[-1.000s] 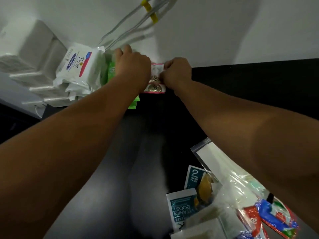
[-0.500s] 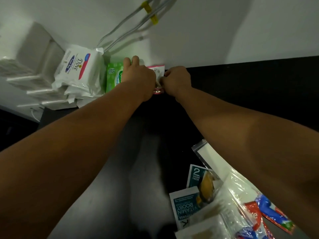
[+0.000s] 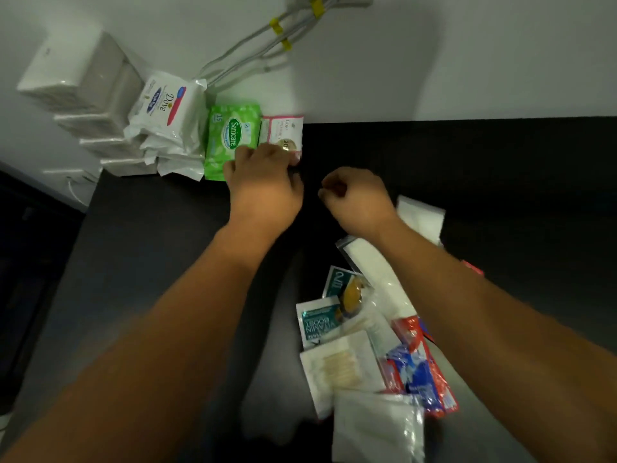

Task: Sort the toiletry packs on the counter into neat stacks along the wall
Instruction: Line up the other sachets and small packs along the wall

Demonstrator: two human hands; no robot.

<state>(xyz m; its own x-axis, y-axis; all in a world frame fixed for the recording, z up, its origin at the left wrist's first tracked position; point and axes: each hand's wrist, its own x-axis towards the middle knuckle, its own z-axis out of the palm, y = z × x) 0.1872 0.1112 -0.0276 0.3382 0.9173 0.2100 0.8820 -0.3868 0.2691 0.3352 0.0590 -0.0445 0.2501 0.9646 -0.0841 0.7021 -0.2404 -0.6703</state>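
Note:
Against the wall stand stacks: white Dove packs [image 3: 167, 108], green Sanicare wipes [image 3: 230, 138] and pink-edged white sachets [image 3: 282, 132]. My left hand [image 3: 263, 182] lies just in front of the sachets and the green wipes, knuckles over their near edges, and holds nothing that I can see. My right hand [image 3: 354, 195] hovers over the black counter [image 3: 150, 245], fingers loosely curled and empty. A loose pile lies near right: teal Vitamin Boost sachets [image 3: 317, 324], a cotton-swab pack [image 3: 337, 365], red-blue sachets [image 3: 417, 369] and clear bags [image 3: 377, 426].
White boxes [image 3: 80, 78] are stacked at the far left by the wall. Grey cables with yellow ties [image 3: 277, 38] run down the wall behind the packs. A white pack [image 3: 420, 215] lies right of my right hand. The counter's left edge drops to a dark floor.
Both hands have let go of the pink-edged sachets at the wall and drawn back toward me. The sachets now stand beside the green wipes. The camera has tilted down.

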